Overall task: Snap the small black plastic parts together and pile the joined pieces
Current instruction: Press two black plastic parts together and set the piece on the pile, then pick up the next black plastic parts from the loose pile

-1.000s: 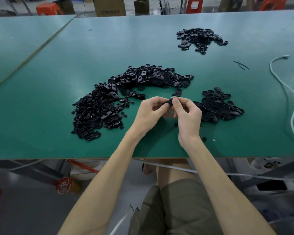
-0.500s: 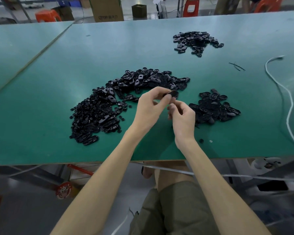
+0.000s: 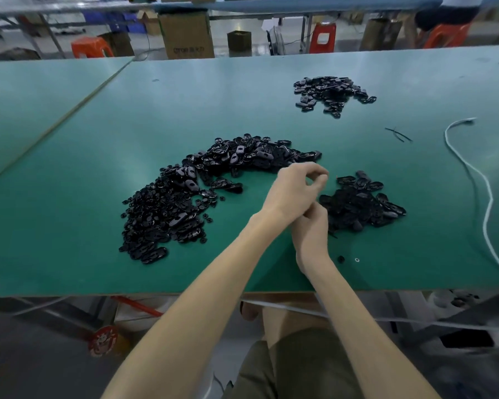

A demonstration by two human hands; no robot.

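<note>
The black plastic parts lie in three heaps on the green table [image 3: 78, 220]: a long crescent heap [image 3: 185, 203] left of the hands, a smaller heap [image 3: 360, 205] just right of them, and a far heap [image 3: 330, 92] well back. The left hand [image 3: 296, 192] hangs between the two near heaps, thumb and forefinger curled into a ring. The right hand [image 3: 311, 230] curls under its wrist. I cannot tell whether either holds a part.

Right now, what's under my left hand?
Your right hand lies partly under the left hand, its fingertips covered. Beneath both is the green table. Whether either hand holds anything is hidden.
</note>
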